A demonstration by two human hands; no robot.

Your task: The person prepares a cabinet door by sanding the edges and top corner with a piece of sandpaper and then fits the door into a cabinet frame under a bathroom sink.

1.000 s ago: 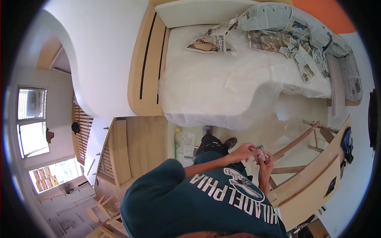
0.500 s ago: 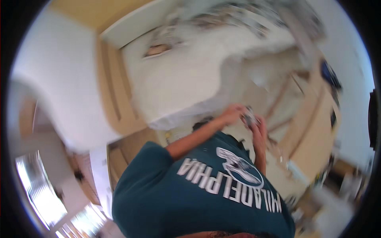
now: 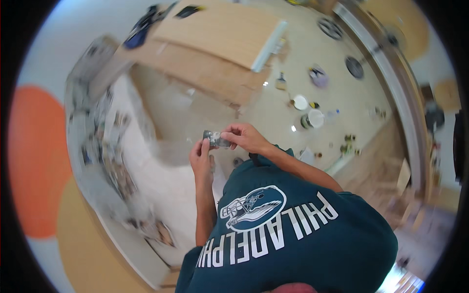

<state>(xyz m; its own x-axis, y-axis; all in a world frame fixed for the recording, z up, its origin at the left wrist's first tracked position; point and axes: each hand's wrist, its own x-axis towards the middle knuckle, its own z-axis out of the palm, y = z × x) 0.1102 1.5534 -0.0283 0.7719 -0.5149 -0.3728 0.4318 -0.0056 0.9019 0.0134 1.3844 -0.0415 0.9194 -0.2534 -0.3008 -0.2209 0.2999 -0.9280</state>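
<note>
Both my hands hold a small flat dark rectangular piece [image 3: 218,138] with whitish smears, out in front of my torso. My left hand [image 3: 201,157] pinches its left end with thumb and fingers. My right hand [image 3: 245,137] is closed on its right end, the thumb and fingertips pressing on the smeared face. I cannot make out what kind of tool or pad it is. Below my hands is the dark green shirt I wear.
A light wood board [image 3: 222,31] lies ahead on brown sheeting. To the right on the floor are a brush [image 3: 281,81], a white lid [image 3: 300,102], a tub [image 3: 316,118] and a purplish item [image 3: 318,77]. A white-covered surface [image 3: 168,195] stretches along the left.
My view has swung sharply round to the right, bringing the floor with the tub and brush into sight. Both hands still hold the small piece, now seen more clearly.
</note>
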